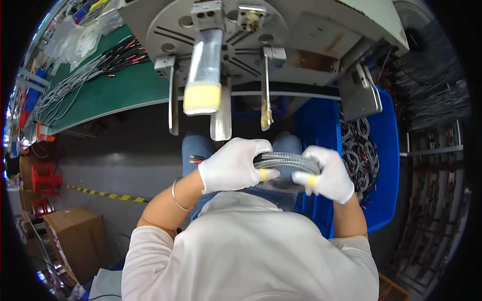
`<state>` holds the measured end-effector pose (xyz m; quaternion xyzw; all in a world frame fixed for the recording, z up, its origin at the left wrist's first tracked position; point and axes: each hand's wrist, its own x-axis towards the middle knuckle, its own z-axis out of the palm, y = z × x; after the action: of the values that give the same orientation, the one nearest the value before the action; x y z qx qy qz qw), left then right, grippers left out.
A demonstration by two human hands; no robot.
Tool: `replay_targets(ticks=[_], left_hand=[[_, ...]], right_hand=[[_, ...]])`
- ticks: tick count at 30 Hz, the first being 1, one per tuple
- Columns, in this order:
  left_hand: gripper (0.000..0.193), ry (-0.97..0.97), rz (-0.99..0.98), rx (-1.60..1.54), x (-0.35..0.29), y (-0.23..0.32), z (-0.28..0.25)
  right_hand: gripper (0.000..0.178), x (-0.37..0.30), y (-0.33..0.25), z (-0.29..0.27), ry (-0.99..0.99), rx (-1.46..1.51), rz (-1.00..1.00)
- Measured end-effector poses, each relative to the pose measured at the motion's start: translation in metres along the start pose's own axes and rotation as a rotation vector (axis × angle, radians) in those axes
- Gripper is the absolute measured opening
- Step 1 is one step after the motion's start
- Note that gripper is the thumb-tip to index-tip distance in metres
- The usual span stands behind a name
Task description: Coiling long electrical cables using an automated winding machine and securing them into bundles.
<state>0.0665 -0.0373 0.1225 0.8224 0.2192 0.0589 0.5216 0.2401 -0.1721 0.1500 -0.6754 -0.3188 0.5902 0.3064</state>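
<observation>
Between my two white-gloved hands is a coil of grey braided cable point(288, 161), held above my lap. My left hand point(235, 166) closes round its left side, thumb in front with a yellow band on it. Red-tipped cable ends point(197, 159) stick out beside that wrist. My right hand point(329, 174) grips the coil's right side, its thumb also banded in yellow and slightly blurred. Just beyond my hands is a winding machine's round slotted plate point(236, 45) with metal prongs point(221, 113); one wide prong carries a yellow-taped end point(202, 98).
At the right stands a blue bin point(386, 160) filled with coiled cables point(359, 155). Loose grey cables point(83, 75) lie on the green table point(100, 105) at the left. A cardboard box point(78, 236) and red stools point(44, 178) are on the floor at left.
</observation>
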Motion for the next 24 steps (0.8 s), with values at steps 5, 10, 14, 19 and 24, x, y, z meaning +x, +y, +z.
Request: replay_targets(ticks=[5,10,14,19,24], left_hand=[[0.018,0.003,-0.071,-0.109,0.022,-0.001,0.028],[0.015,0.334,0.196,0.155,0.050,-0.014,0.046],[0.015,0.078,0.211,0.169,0.048,-0.009,0.043],[0.018,-0.383,-0.290,-0.438,0.061,0.001,0.033],[0.019,-0.455,-0.195,-0.453,0.064,0.009,0.039]], right_hand=[[0.026,0.014,0.022,-0.003,0.287,-0.310,-0.475],[0.033,0.015,0.025,-0.006,0.220,-0.033,-0.333],[0.039,0.021,0.028,-0.018,0.318,-0.082,-0.364],[0.038,0.020,0.035,-0.021,0.300,-0.048,-0.413],[0.038,0.005,0.015,-0.036,0.265,-0.080,-0.377]])
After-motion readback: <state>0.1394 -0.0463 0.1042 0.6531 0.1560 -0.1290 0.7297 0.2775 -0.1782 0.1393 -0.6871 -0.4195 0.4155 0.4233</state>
